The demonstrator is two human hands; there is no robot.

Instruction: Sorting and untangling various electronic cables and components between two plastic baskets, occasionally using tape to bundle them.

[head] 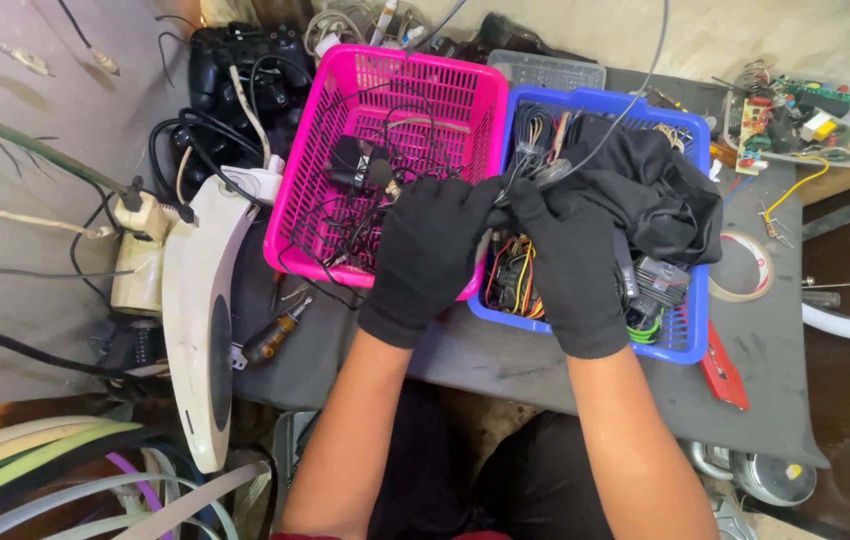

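Observation:
Both my hands wear black gloves. My left hand [428, 255] and my right hand [573, 262] meet between two baskets, pinching a small dark connector [551, 174] on a thin grey cable [635, 90] that runs up and out of view. The pink basket [315, 170] on the left holds tangled black wires and small dark adapters. On the right stands a blue basket [685, 340] with coloured wire bundles, connectors and a black cloth [657, 190]. Exactly which fingers grip the connector is hidden.
The baskets sit on a grey mat [775, 360]. A screwdriver [273, 338] lies left of my arm, a white appliance [200, 310] and plugs further left. A tape roll [742, 267], red tool [723, 372] and circuit boards [795, 115] lie right. Game controllers [235, 60] sit behind.

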